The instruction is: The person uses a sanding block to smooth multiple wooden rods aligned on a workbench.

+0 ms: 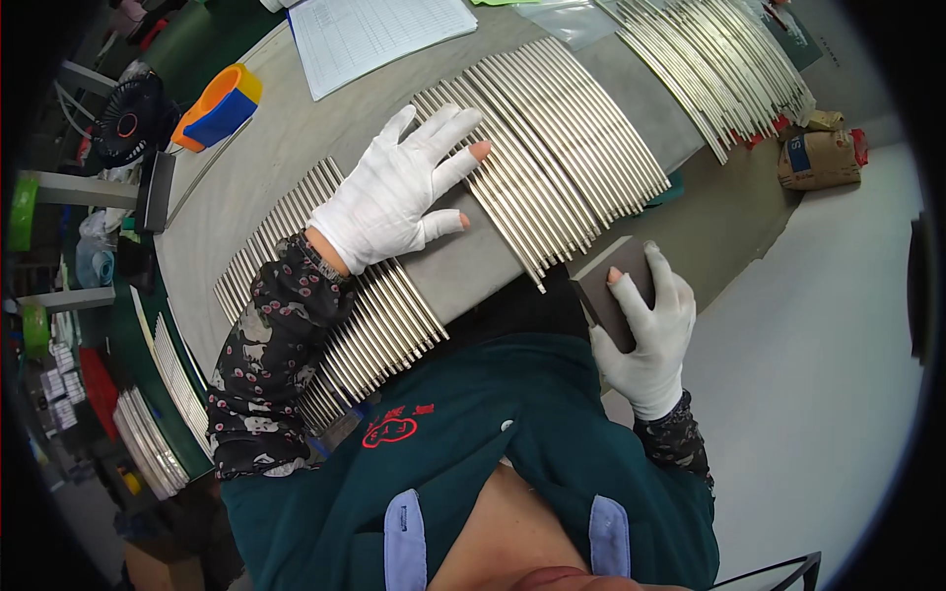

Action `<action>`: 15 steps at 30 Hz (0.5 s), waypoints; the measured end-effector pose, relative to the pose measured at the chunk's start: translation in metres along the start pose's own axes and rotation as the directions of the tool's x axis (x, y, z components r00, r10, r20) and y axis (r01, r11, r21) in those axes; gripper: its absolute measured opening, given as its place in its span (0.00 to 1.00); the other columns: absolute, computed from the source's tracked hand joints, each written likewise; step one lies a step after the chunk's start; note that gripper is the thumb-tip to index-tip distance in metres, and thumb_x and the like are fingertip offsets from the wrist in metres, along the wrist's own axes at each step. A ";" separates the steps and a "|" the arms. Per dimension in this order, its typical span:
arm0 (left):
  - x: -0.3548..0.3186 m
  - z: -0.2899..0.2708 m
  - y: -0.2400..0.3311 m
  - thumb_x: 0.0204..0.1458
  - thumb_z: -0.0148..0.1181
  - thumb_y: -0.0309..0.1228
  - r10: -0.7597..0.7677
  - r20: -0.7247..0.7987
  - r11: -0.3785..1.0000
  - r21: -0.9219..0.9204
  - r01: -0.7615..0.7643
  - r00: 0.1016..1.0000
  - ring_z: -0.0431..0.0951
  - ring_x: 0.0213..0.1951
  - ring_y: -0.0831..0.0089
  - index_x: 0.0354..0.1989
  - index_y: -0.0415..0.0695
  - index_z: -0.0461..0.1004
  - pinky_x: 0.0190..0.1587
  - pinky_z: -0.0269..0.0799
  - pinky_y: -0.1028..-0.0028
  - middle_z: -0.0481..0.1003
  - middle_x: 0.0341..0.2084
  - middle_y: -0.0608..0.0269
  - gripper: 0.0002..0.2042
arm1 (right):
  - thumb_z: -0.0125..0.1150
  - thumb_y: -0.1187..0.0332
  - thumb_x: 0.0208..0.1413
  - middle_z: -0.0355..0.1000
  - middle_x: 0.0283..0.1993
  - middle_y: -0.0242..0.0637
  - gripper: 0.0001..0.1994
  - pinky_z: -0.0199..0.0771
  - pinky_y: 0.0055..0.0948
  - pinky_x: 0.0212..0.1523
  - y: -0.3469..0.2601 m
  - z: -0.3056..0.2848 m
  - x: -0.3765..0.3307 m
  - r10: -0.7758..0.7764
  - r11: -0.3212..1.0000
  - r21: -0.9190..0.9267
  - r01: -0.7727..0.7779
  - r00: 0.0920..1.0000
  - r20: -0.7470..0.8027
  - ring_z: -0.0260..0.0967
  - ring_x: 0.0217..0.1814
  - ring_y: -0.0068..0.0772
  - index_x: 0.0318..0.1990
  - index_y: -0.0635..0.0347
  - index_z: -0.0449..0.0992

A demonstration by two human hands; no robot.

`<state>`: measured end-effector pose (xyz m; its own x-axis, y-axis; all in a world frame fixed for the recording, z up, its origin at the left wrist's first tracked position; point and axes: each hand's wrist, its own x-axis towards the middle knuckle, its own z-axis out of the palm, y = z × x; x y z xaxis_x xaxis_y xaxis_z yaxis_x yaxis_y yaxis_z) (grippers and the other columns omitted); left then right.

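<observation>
My left hand [394, 192] lies flat with its fingers [455, 126] spread apart on a fanned row of thin metal rods [552, 148] across the grey tabletop [266, 148], fingertips touching the rods. My right hand [645, 330] is just off the tabletop's near edge, fingers clamped on a dark grey block [616, 286] that sits close to the rods' near ends. A white ruled sheet [379, 34] lies at the far edge, an orange-and-blue tape roll [219, 106] far left, and a brown paper package [818, 158] with a blue label far right.

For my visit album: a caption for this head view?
Gloved left hand pressing a row of metal rods; right hand holding a grey block.
</observation>
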<state>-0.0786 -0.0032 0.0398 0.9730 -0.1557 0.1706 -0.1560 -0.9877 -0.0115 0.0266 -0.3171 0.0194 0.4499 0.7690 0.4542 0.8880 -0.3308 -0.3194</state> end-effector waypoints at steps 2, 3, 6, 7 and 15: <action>0.002 0.010 -0.002 0.58 0.39 0.62 0.002 0.037 1.000 0.015 -0.002 0.999 0.54 0.68 0.46 0.71 0.51 0.51 0.68 0.44 0.44 0.51 0.69 0.46 0.37 | 0.70 0.68 0.29 0.60 0.64 0.55 0.33 0.62 0.43 0.52 -0.003 0.001 0.002 0.012 1.000 -0.016 -0.012 1.000 0.004 0.63 0.54 0.50 0.53 0.48 0.74; 0.005 0.014 -0.002 0.58 0.36 0.64 0.006 0.073 0.999 0.031 -0.009 0.997 0.53 0.69 0.46 0.71 0.51 0.51 0.69 0.43 0.44 0.51 0.69 0.45 0.38 | 0.70 0.68 0.29 0.60 0.64 0.55 0.33 0.62 0.43 0.52 -0.002 0.000 0.006 0.011 1.000 -0.017 -0.011 1.000 0.004 0.63 0.54 0.50 0.53 0.48 0.74; 0.012 0.016 -0.003 0.58 0.36 0.65 -0.011 0.089 0.999 0.043 0.007 0.996 0.52 0.69 0.45 0.71 0.51 0.51 0.69 0.41 0.44 0.51 0.69 0.45 0.39 | 0.70 0.68 0.30 0.60 0.63 0.55 0.33 0.62 0.42 0.52 -0.001 -0.002 0.017 0.026 0.999 -0.036 -0.026 1.000 0.011 0.63 0.54 0.50 0.53 0.48 0.74; 0.013 0.015 -0.003 0.58 0.36 0.65 -0.012 0.100 0.998 0.060 0.006 0.995 0.51 0.69 0.45 0.71 0.50 0.51 0.69 0.41 0.43 0.51 0.69 0.45 0.39 | 0.70 0.68 0.30 0.60 0.63 0.55 0.33 0.62 0.42 0.51 -0.001 -0.001 0.020 0.033 0.998 -0.053 -0.033 0.999 0.002 0.63 0.54 0.50 0.53 0.48 0.74; 0.014 0.011 0.000 0.55 0.44 0.62 -0.034 0.064 0.999 0.040 0.031 0.997 0.52 0.69 0.49 0.68 0.48 0.56 0.68 0.43 0.44 0.53 0.68 0.47 0.38 | 0.70 0.66 0.33 0.61 0.62 0.54 0.32 0.62 0.41 0.48 -0.007 0.005 0.042 0.000 0.990 -0.143 0.004 1.000 0.031 0.63 0.54 0.48 0.54 0.46 0.73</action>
<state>-0.0633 -0.0051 0.0312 0.9865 -0.1229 0.1079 -0.1186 -0.9919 -0.0453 0.0386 -0.2796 0.0370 0.4469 0.7857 0.4278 0.8944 -0.4022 -0.1957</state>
